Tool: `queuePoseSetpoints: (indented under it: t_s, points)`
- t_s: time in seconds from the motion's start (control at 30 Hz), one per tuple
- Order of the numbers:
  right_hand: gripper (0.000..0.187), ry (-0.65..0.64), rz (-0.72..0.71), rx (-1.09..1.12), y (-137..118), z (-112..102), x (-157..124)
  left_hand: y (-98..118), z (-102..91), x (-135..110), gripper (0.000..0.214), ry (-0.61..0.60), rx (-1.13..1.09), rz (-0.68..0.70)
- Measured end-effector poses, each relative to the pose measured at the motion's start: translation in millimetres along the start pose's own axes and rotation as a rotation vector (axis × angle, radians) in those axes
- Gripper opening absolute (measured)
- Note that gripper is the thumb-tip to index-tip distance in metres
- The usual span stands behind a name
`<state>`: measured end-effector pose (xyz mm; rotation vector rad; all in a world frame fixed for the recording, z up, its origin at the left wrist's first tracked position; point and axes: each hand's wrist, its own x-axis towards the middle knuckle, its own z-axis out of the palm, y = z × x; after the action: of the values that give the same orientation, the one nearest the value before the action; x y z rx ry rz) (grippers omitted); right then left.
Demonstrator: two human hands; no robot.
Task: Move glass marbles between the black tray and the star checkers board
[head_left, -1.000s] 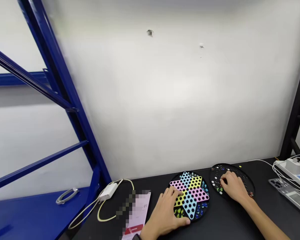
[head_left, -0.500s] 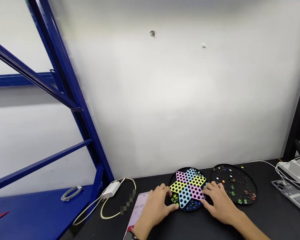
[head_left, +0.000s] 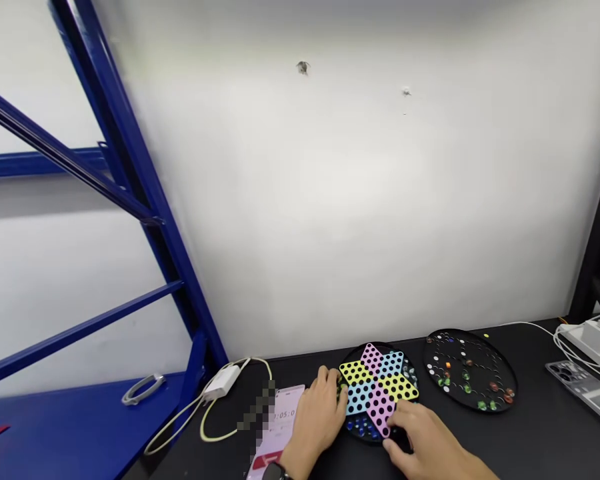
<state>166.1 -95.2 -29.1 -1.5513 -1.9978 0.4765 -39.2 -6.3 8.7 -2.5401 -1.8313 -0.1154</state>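
Note:
A Chinese checkers board (head_left: 375, 383) has a star-shaped top in pink, yellow and blue, full of black holes. Its round black base holds marbles around the star, with blue marbles (head_left: 363, 427) at the near side. My left hand (head_left: 323, 407) curls its fingers over the board's left edge, partly covering green marbles. At the near right edge, my right hand (head_left: 427, 437) has its thumb and fingers closed about a pink point of the star and the rim there. Some fingertips of both hands are hidden.
A second round black board (head_left: 503, 373) with scattered marbles lies to the right. A phone with a timer (head_left: 283, 413) and a white charger (head_left: 223, 381) are at left. A grey phone (head_left: 583, 387) and power strip (head_left: 597, 337) stand far right, by a wall (head_left: 355, 200).
The board has turned clockwise and come slightly nearer. My right hand has moved down towards me along its edge, while my left hand has shifted slightly up along the left side.

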Motion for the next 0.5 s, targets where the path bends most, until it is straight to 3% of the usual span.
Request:
queuePoseSetpoints:
  t_s: [0.23, 0.5]
  points:
    - [0.016, -0.115, -0.123, -0.005, -2.0, 11.3, 0.5, 3.8, 5.5, 9.7, 0.033, -0.060, 0.027, 0.040]
    - [0.012, -0.086, -0.062, 0.093, -13.9, -1.7, -0.6, 1.4, 6.9, 11.6, 0.037, -0.105, 0.030, 0.089]
